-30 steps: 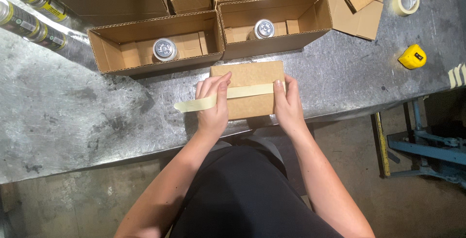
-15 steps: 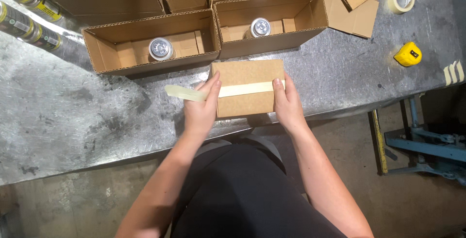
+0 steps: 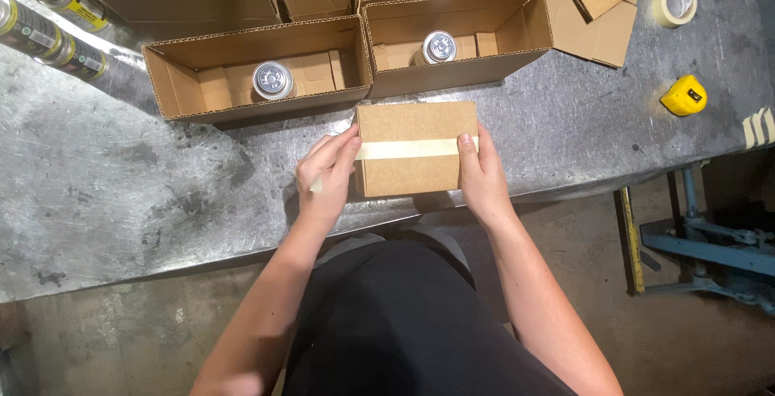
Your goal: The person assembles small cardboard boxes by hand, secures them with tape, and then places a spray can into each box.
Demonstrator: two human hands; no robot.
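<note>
A small closed cardboard box (image 3: 416, 174) stands at the near edge of the metal table (image 3: 121, 178). A strip of pale masking tape (image 3: 408, 149) runs across its top. My left hand (image 3: 327, 176) presses the tape's loose end down against the box's left side. On the other side, my right hand (image 3: 480, 174) grips the box, its thumb on the tape end.
Behind the box stand several open cardboard boxes (image 3: 258, 69) (image 3: 452, 37), each with a metal can (image 3: 273, 79) inside. Loose cans (image 3: 40, 37) lie at the far left. A masking tape roll (image 3: 675, 2), a yellow tape measure (image 3: 684, 95) and flat cardboard (image 3: 601, 8) lie to the right.
The tape's free left end stuck out sideways before; my left hand has folded it down over the box's left edge. The right hand stayed on the box.
</note>
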